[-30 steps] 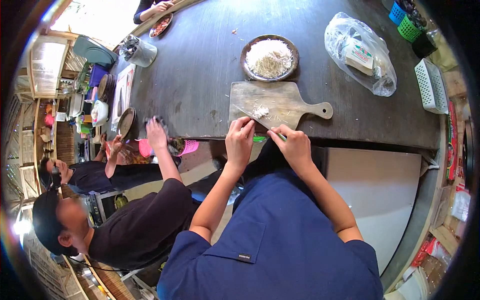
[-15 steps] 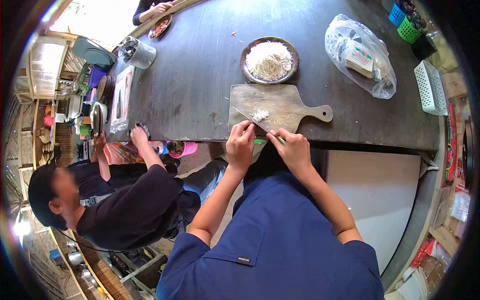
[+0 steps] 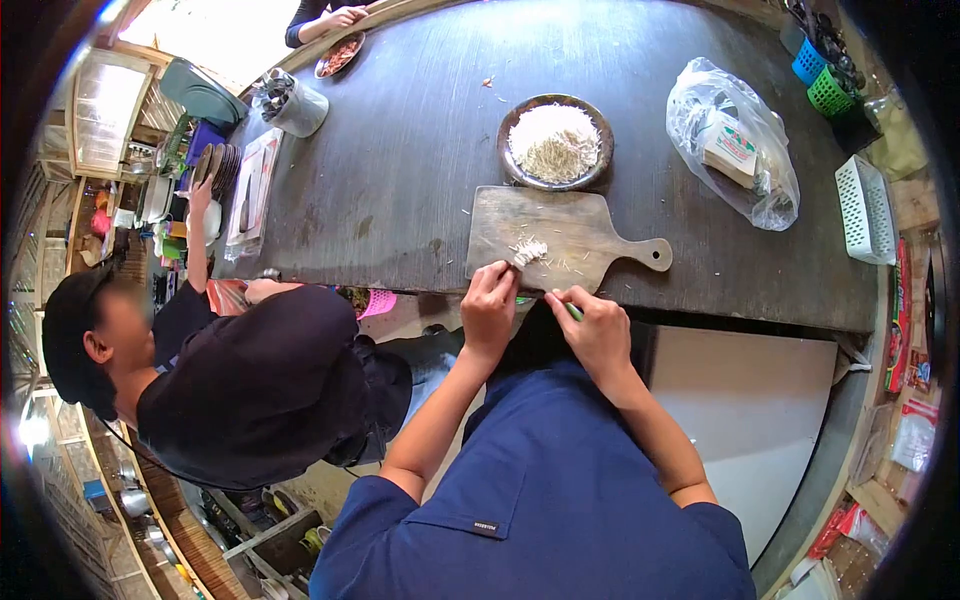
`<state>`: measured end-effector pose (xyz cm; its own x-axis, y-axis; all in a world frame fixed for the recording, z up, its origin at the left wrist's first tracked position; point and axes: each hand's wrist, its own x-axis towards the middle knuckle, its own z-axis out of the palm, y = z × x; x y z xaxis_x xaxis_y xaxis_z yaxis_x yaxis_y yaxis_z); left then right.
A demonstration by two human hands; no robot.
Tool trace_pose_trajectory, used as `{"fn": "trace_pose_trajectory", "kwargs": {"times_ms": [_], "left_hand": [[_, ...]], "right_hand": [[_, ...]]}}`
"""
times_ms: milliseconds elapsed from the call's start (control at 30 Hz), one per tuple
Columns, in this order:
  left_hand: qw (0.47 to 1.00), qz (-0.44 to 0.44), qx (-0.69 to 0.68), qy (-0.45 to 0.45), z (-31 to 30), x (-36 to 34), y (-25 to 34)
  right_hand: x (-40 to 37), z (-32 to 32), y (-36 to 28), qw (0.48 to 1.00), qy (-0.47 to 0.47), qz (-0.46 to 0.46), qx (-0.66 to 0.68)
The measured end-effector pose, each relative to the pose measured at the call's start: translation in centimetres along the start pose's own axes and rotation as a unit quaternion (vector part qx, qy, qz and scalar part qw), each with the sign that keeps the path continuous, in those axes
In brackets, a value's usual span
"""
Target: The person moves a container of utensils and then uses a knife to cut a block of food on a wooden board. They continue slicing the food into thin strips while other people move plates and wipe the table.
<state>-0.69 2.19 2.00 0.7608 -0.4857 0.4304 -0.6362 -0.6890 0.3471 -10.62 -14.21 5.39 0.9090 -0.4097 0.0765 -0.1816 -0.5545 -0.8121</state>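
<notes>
My right hand [image 3: 597, 328] is closed round the green handle of a knife [image 3: 573, 311] at the near edge of the wooden cutting board [image 3: 505, 207]. The knife's blade is hard to make out. My left hand [image 3: 489, 305] has its fingers pinched together at the same edge, left of the knife. What they hold, if anything, is hidden. Just beyond those fingertips lies a small heap of white shreds [image 3: 529, 252], with thin strips scattered to its right. A dark round bowl [image 3: 505, 155] of white shreds [image 3: 553, 138] stands behind the board.
A clear plastic bag [image 3: 690, 100] with a white packet lies at right, near a white basket [image 3: 865, 210]. A metal canister [image 3: 305, 112] stands at left. A co-worker in black [image 3: 250, 385] is on my left, one hand at stacked plates [image 3: 220, 170]. Another person's hands [image 3: 345, 17] rest at the far edge.
The knife blade, earlier slanting across the board by the heap, no longer shows clearly. My view has shifted slightly. The co-worker's far hand has risen to the plates; the near hand has drawn back.
</notes>
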Motion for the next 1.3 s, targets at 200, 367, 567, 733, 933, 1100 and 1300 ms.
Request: {"fn": "trace_pose_trajectory", "kwargs": {"times_ms": [200, 367, 567, 733, 933, 1100, 1300], "left_hand": [[1.0, 0.004, -0.007, 0.013, 0.4, 0.1, -0.1], [1.0, 0.006, -0.007, 0.017, 0.3, 0.0, -0.1], [0.999, 0.0, -0.015, 0.029, 0.2, 0.1, 0.3], [1.0, -0.004, -0.015, 0.011, 0.2, 0.0, 0.1], [1.0, 0.003, -0.015, 0.026, 0.3, 0.1, 0.1], [1.0, -0.008, -0.026, 0.015, -0.3, 0.3, 0.3], [0.999, -0.012, -0.028, 0.019, 0.0, 0.2, 0.3]], "right_hand": [[-0.3, 0.6, 0.8, 0.999, 0.005, -0.002, -0.034], [0.7, 0.2, 0.3, 0.999, -0.009, -0.006, -0.043], [-0.9, 0.1, 0.8, 0.999, 0.001, -0.005, -0.041], [0.8, 0.4, 0.6, 0.999, -0.008, -0.01, -0.049], [-0.4, 0.4, 0.8, 0.999, -0.003, -0.011, -0.035], [0.9, 0.5, 0.7, 0.999, 0.004, -0.016, -0.028], [0.3, 0.7, 1.1, 0.999, -0.012, -0.003, -0.04]]}}
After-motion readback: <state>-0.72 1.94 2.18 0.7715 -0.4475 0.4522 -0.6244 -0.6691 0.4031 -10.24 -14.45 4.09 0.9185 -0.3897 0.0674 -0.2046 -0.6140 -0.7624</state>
